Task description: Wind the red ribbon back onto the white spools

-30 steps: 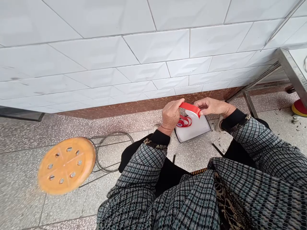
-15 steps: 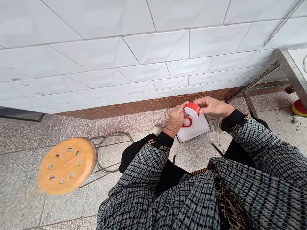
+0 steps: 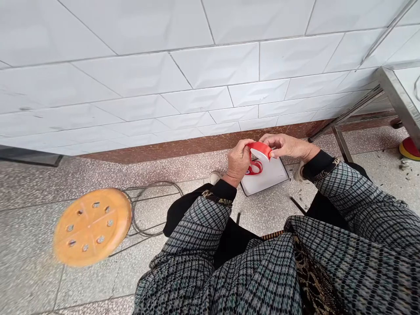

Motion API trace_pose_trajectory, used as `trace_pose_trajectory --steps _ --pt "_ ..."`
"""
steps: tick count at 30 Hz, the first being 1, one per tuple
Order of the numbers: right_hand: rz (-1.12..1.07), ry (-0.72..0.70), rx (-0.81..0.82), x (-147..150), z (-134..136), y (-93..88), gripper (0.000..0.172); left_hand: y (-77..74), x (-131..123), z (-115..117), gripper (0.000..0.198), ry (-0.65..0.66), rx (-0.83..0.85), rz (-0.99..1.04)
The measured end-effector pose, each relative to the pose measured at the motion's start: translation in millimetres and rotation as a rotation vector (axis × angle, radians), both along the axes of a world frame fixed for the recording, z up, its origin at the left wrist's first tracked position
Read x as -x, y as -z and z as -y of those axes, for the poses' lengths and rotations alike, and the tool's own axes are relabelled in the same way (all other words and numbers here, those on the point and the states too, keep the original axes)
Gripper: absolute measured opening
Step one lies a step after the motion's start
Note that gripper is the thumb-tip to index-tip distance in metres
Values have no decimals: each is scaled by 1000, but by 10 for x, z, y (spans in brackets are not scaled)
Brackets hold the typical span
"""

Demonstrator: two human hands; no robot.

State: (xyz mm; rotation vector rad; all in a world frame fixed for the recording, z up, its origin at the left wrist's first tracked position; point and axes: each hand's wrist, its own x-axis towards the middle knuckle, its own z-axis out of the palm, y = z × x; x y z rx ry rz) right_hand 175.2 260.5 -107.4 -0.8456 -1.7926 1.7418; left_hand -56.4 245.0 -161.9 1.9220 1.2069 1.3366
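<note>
A roll of red ribbon [image 3: 260,148] with a white inner side is held up between my two hands, in front of the wall's foot. My left hand [image 3: 239,161] grips its left side, fingers closed round the edge. At the right side, my right hand [image 3: 285,145] pinches the ribbon between thumb and fingers. Just below lie what look like red scissors handles [image 3: 255,168], partly hidden by my left hand. They rest on a flat white board or box lid [image 3: 271,178] with a dark edge, down between my feet.
An orange round stool [image 3: 93,227] with holes in its seat and wire legs stands at the left. A metal table frame [image 3: 393,94] rises at the right. White tiled wall [image 3: 216,65] is close ahead. Dark scraps [image 3: 300,197] lie scattered on the speckled floor.
The ribbon roll has tilted and shifted slightly left, and its band now looks more drawn out between my hands. My left hand has moved a little left.
</note>
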Motion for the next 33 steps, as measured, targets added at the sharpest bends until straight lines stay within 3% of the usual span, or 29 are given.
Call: trace_pose_trajectory --steps 5,14,17,24,33 --pt "-5 -33 37 28 20 -7 35 -14 9 -17 23 8 26 4" --pt "-41 42 68 47 42 -38 26 95 -35 16 22 -22 131 -11" --pt "-64 70 102 56 55 -40 30 146 -64 10 24 -36 156 11" --pt "-131 105 164 88 70 41 45 170 -83 -55 29 -133 -14 34" --pt "-112 116 181 85 69 74 44 199 -64 -80 25 -144 109 134"
